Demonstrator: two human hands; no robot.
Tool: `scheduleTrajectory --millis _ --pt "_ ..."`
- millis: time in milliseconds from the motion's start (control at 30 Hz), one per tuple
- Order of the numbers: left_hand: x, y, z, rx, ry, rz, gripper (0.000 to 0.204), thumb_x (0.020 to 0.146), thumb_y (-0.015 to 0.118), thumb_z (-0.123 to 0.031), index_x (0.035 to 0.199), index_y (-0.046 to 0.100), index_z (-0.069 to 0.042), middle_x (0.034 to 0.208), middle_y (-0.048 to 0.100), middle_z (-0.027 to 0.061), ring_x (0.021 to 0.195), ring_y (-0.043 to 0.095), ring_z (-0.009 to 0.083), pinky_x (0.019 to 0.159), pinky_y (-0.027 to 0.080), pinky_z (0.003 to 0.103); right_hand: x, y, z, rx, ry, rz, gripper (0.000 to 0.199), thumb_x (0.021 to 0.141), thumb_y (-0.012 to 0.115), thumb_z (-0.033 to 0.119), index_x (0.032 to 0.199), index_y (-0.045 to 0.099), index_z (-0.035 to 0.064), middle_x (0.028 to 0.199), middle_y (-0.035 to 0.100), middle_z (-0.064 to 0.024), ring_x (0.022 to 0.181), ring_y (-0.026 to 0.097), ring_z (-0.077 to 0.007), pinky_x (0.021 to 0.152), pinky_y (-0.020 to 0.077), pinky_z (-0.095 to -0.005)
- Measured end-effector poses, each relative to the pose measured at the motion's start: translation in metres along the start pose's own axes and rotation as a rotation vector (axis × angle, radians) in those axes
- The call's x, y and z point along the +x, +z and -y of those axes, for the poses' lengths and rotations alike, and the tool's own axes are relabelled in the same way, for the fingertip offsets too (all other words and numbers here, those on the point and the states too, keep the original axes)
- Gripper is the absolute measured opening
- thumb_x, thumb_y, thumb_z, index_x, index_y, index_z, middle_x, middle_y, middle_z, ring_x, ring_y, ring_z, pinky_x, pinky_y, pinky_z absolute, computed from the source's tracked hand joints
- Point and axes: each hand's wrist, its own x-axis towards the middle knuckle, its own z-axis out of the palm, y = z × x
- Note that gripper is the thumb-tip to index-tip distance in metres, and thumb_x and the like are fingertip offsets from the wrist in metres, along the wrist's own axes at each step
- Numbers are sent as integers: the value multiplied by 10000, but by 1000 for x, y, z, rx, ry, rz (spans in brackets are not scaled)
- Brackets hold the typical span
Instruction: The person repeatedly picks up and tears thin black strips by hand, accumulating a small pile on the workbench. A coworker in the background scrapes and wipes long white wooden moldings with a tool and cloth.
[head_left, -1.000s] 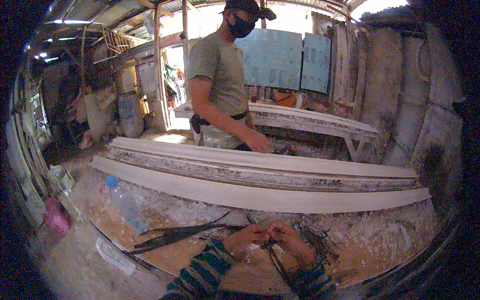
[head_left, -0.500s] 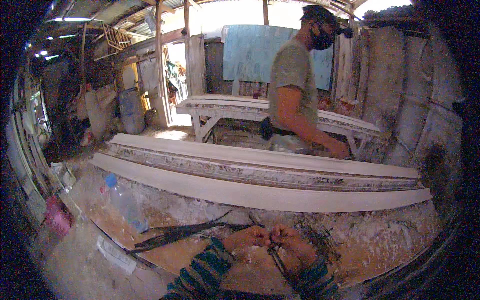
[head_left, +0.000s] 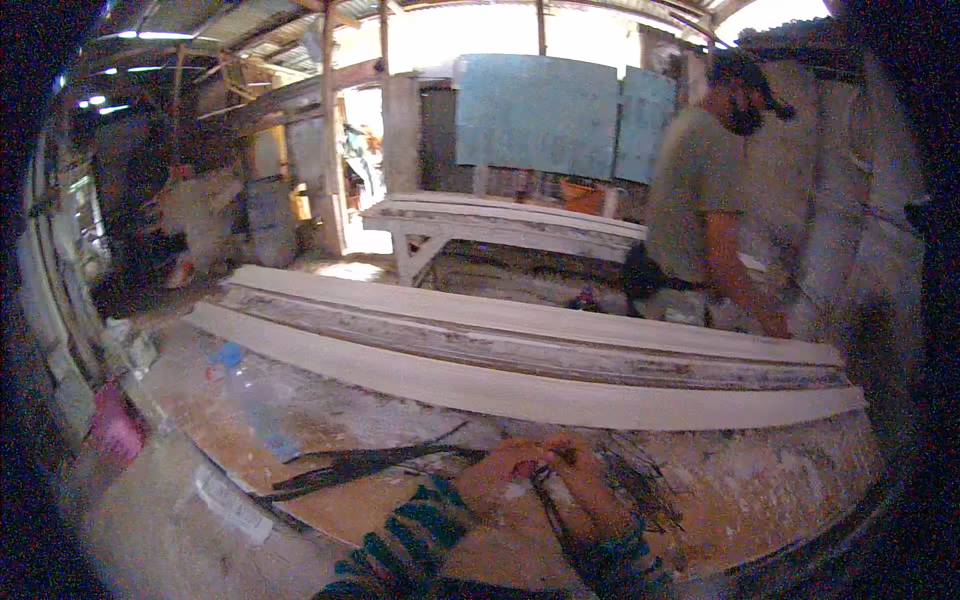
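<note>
My left hand and my right hand meet close together over the plaster-spattered workbench, both pinching a bundle of dark fibre strands that hangs down between them. More of these dark strands trail left across the bench from my left hand. A loose tuft of the same fibre lies just right of my right hand. Both sleeves are striped green and dark.
Long white moulding strips run across the bench behind my hands. A plastic bottle with a blue cap lies at the left. Another person in a cap stands at the far right behind the mouldings. A second workbench stands further back.
The other person has walked from the middle to the far right behind the mouldings. My hands stay together on the fibre strands, barely shifted.
</note>
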Motion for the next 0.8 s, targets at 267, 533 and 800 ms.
scheduleTrajectory --millis 267,533,800 --pt "-21 17 -29 54 72 -71 301 832 608 -366 678 526 -121 558 364 -42 520 350 83 489 271 239 3 2 -6 -700 -512 -265 126 787 678 101 899 629 71 867 637 -116 784 626 -278 707 496 -362" --pt "-17 14 -28 180 211 -148 333 857 578 -355 632 473 -133 544 377 -42 517 362 79 492 281 253 0 5 -7 -703 -418 -268 132 784 679 96 899 624 59 851 631 -107 769 623 -258 702 492 -354" --pt "-2 21 -10 20 428 -110 312 851 640 -207 1109 532 -69 1014 569 41 913 560 158 823 454 276 -1 0 -10 -275 -220 -241 137 780 660 55 906 610 38 843 620 -74 797 597 -181 746 477 -310"
